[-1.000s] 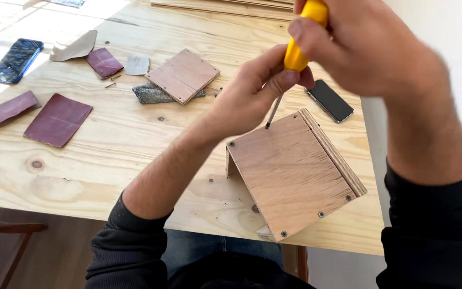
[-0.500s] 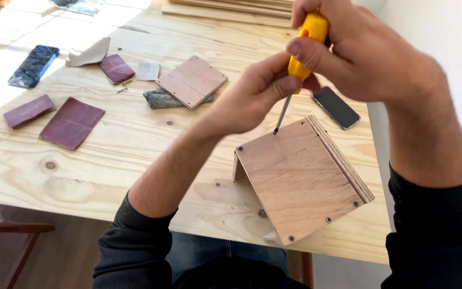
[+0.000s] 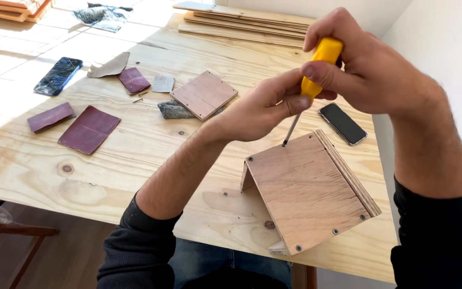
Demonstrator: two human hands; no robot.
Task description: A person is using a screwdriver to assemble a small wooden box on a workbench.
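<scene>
A plywood box (image 3: 308,190) with screws along its near edge lies tilted on the pine table (image 3: 135,160). My right hand (image 3: 370,69) grips the yellow handle of a screwdriver (image 3: 316,69), held upright. The metal tip rests on the far corner of the box's top panel. My left hand (image 3: 258,109) pinches the shaft just below the handle, steadying it.
A square plywood piece (image 3: 204,93) lies over a grey sanding block (image 3: 175,109). Several maroon sandpaper sheets (image 3: 89,128) lie at left. A black phone (image 3: 342,123) is beside the box, a blue phone (image 3: 58,76) far left. Wood strips (image 3: 241,24) are stacked at the back.
The view has shifted slightly, so the table contents appear lower and further right. Both hands stay on the screwdriver at the box's far corner.
</scene>
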